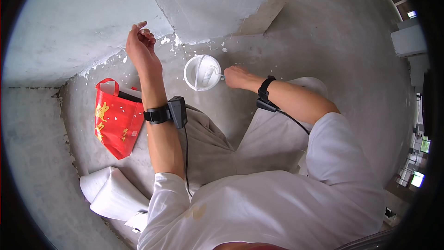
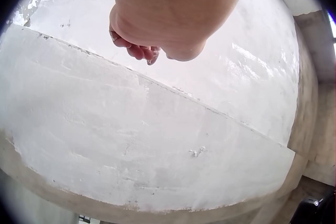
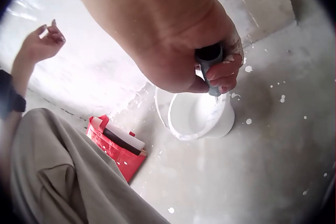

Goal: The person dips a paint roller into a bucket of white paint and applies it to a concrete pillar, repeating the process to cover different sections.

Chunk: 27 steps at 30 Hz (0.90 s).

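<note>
Beside the wall, a white bucket (image 1: pixel 187 78) with white paint in it stands on the floor, its handle lying across the top. My right hand (image 1: pixel 238 77) is at the bucket's right rim and grips the grey handle (image 3: pixel 212 71) of a paint roller. The white roller head (image 1: pixel 209 72) is down inside the bucket. My left hand (image 1: pixel 141 51) is raised in front of the wall, left of the bucket, with loosely bent fingers and nothing in them. In the left wrist view the forearm hides most of that hand (image 2: pixel 135 49).
A red bag (image 1: pixel 119 125) with things in it stands on the left of the floor. Behind it lies a pale rolled sheet (image 1: pixel 115 196). White paint spots dot the floor by the wall's foot. A wall block (image 1: pixel 212 4) juts out beyond the bucket.
</note>
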Tool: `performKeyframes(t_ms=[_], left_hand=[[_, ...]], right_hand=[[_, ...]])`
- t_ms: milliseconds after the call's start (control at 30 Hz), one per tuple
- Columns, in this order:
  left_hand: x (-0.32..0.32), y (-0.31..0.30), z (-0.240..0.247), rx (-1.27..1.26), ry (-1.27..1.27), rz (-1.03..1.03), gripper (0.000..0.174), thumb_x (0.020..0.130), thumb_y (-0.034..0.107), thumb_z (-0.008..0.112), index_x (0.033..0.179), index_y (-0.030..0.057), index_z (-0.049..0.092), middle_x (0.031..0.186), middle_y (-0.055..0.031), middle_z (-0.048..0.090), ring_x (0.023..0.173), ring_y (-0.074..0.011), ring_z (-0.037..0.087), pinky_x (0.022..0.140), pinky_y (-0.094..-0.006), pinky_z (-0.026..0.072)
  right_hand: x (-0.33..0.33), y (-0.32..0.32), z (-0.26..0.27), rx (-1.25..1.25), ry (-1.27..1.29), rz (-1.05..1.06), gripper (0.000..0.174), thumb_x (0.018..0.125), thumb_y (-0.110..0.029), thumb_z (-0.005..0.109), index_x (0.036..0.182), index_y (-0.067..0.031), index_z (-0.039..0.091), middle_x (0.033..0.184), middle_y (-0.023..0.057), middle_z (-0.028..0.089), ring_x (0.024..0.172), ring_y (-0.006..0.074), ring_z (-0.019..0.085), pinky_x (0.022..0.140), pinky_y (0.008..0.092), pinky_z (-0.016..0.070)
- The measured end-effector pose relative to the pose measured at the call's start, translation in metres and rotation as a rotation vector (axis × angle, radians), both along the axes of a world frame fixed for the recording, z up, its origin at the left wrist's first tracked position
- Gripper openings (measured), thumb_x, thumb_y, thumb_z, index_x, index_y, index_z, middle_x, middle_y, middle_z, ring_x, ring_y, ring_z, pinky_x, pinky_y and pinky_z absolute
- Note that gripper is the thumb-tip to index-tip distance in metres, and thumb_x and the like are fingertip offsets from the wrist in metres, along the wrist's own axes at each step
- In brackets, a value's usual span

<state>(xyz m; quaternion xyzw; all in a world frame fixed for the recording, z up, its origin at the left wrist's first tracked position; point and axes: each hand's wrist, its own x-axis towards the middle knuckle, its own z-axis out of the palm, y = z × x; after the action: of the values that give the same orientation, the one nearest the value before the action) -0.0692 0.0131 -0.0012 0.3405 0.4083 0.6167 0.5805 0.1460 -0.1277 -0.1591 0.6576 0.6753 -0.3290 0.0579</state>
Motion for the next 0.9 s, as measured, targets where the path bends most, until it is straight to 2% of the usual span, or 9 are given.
performKeyframes(t_ms=[133, 233, 533, 900], left_hand=[[0.004, 0.0, 0.001, -0.009, 0.014, -0.012, 0.029, 0.096, 0.026, 0.05, 0.101, -0.0001, 0.062, 0.069, 0.0, 0.05, 0.064, -0.0094, 0.045, 0.06, -0.0251, 0.0362], [0.008, -0.001, 0.003, -0.019, 0.019, 0.011, 0.028, 0.097, 0.024, 0.05, 0.095, -0.001, 0.063, 0.065, 0.0009, 0.048, 0.061, -0.0088, 0.043, 0.058, -0.0241, 0.0337], [0.024, 0.004, -0.002, -0.04, -0.003, -0.055, 0.028, 0.097, 0.023, 0.051, 0.095, -0.0014, 0.063, 0.067, 0.0005, 0.049, 0.061, -0.0086, 0.043, 0.058, -0.0234, 0.0336], [0.04, 0.005, -0.006, -0.066, -0.012, -0.064, 0.027, 0.096, 0.023, 0.053, 0.094, -0.0016, 0.064, 0.067, 0.0005, 0.049, 0.061, -0.0082, 0.043, 0.058, -0.0231, 0.0335]], right_hand=[[-0.003, 0.0, 0.002, 0.068, 0.043, 0.042, 0.018, 0.075, 0.001, 0.055, 0.083, 0.0078, 0.069, 0.087, 0.0293, 0.067, 0.085, 0.0429, 0.067, 0.073, 0.048, 0.0536], [-0.004, 0.004, 0.016, 0.068, -0.001, 0.111, 0.018, 0.073, 0.003, 0.056, 0.085, 0.0081, 0.068, 0.087, 0.0293, 0.067, 0.086, 0.0427, 0.067, 0.073, 0.0481, 0.0535], [-0.001, -0.007, 0.039, 0.148, 0.01, 0.009, 0.015, 0.073, 0.004, 0.057, 0.087, 0.0074, 0.062, 0.086, 0.0269, 0.066, 0.086, 0.042, 0.066, 0.077, 0.0475, 0.0526], [0.01, -0.011, 0.073, 0.127, 0.035, -0.05, 0.015, 0.075, 0.003, 0.055, 0.087, 0.0056, 0.065, 0.087, 0.0269, 0.067, 0.088, 0.0428, 0.065, 0.077, 0.0483, 0.0524]])
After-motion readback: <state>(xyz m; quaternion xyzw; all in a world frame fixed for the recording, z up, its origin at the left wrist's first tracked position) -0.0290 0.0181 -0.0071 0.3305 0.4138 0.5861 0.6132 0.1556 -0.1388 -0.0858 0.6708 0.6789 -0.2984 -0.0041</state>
